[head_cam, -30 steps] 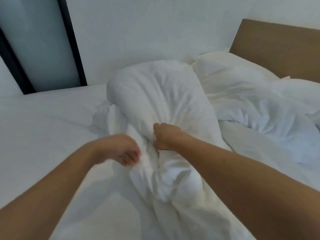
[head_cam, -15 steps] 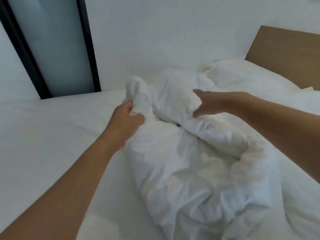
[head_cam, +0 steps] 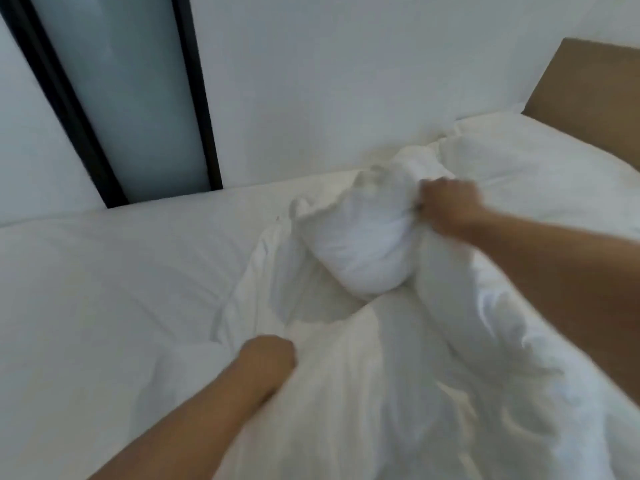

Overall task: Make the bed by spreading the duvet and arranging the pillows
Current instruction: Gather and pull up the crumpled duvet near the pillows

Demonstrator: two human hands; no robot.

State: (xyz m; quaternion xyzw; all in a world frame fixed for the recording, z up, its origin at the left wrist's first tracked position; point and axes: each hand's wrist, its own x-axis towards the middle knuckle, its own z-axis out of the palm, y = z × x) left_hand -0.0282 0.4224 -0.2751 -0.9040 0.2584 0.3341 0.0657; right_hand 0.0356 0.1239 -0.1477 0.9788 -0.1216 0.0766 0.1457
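Observation:
A white duvet (head_cam: 391, 382) lies crumpled across the middle and right of the bed, with a bulging fold raised at its far end. My right hand (head_cam: 446, 206) is closed on that raised fold, near the wall. Low at the centre, my left hand (head_cam: 270, 355) is pushed into the near part of the duvet, its fingers hidden in the cloth. A white pillow (head_cam: 540, 164) rests at the head of the bed on the right. The picture is blurred by motion.
The bare white sheet of the mattress (head_cam: 104, 289) stretches to the left. A white wall (head_cam: 346, 81) runs along the far side, with a dark-framed frosted panel (head_cam: 128, 98) at the left. A brown headboard (head_cam: 588, 95) stands at the right.
My left hand dropped from the lifted corner down to the near part of the duvet. My right hand moved farther toward the wall and closed on the raised fold.

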